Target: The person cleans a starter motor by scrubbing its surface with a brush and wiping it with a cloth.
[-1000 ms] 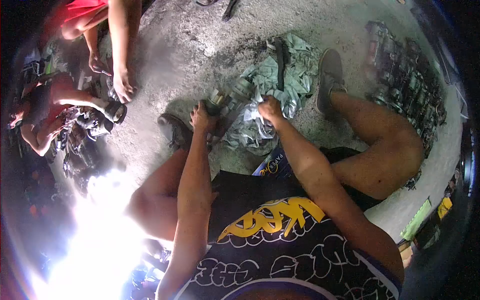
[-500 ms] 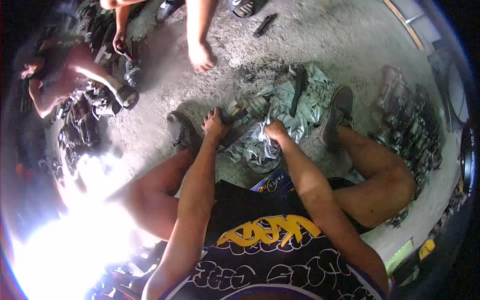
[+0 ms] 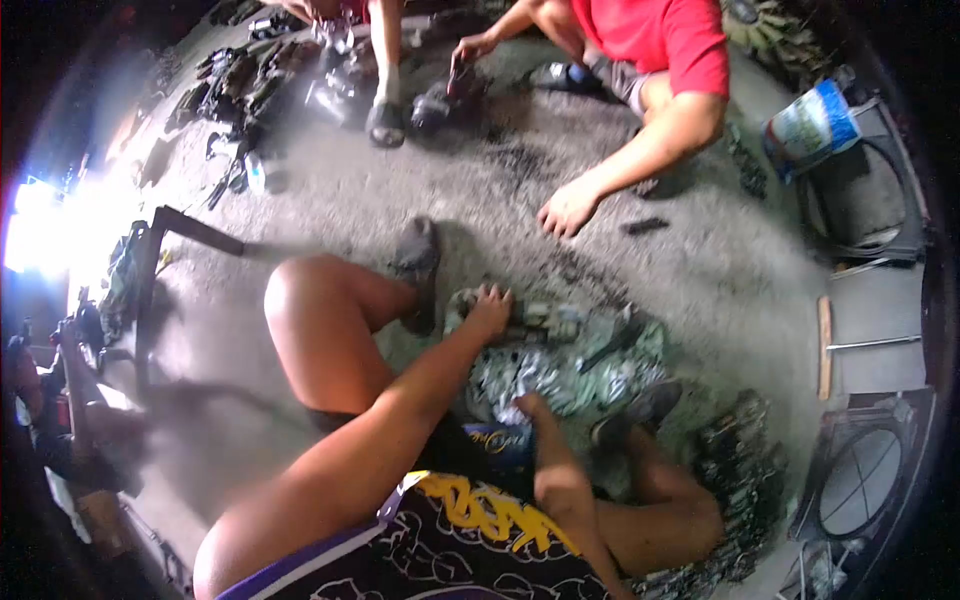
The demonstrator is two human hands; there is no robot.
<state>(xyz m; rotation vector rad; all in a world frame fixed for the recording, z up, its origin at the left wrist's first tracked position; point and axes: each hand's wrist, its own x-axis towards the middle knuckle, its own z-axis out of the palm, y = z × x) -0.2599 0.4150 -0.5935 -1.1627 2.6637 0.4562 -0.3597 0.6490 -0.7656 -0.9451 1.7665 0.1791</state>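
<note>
My left hand [image 3: 491,312] is wrapped over the near end of a greasy cylindrical metal part [image 3: 552,321]; what exactly this part is I cannot make out. The part lies along the far side of a heap of crumpled silvery-white sheets [image 3: 560,384]. At the near edge of that heap is my right hand [image 3: 529,403], its fingers hidden or blurred. A dark flat bar [image 3: 610,342] rests on the sheets. Between my legs is a blue box [image 3: 511,446] with "Paper One" lettering.
Across from me a person in a red shirt [image 3: 655,45] reaches a hand [image 3: 567,209] toward the floor. Dirty metal parts [image 3: 740,470] are piled on the right. A white-blue bucket [image 3: 812,128] stands far right, and an angled metal frame [image 3: 200,228] at left.
My view has swung left and up, bringing the person in red, the bucket and the metal frame into sight. My left hand stays at the metal part; my right hand sits lower on the sheets.
</note>
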